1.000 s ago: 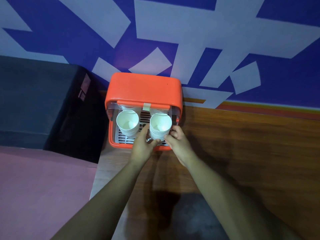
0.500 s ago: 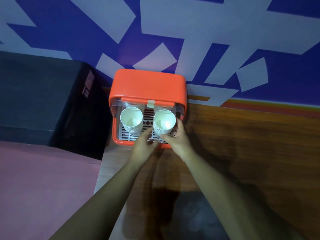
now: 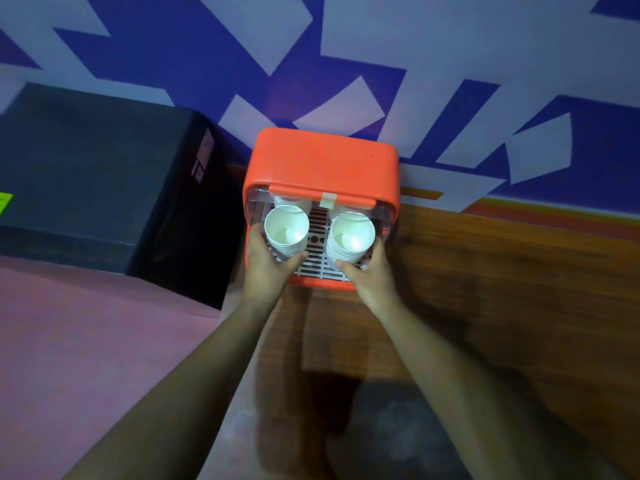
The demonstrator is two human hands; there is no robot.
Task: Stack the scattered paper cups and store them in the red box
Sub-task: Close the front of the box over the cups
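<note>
at the front opening of the orange-red plastic box point(image 3: 322, 161), the left hand point(image 3: 268, 263) curls round the left stack of white paper cups point(image 3: 286, 230). the right hand point(image 3: 370, 275) wraps the base of the right stack of white paper cups point(image 3: 352, 237). both stacks stand upright on the white slatted floor point(image 3: 317, 237) inside the box. the risk, as i judge it, is that a careless release tips a tall stack out of the front. pushing deeper could snag a rim on the clear raised flap point(image 3: 257, 202) above. further inside the box, behind the left stack, 1 more white rim seems to show.
</note>
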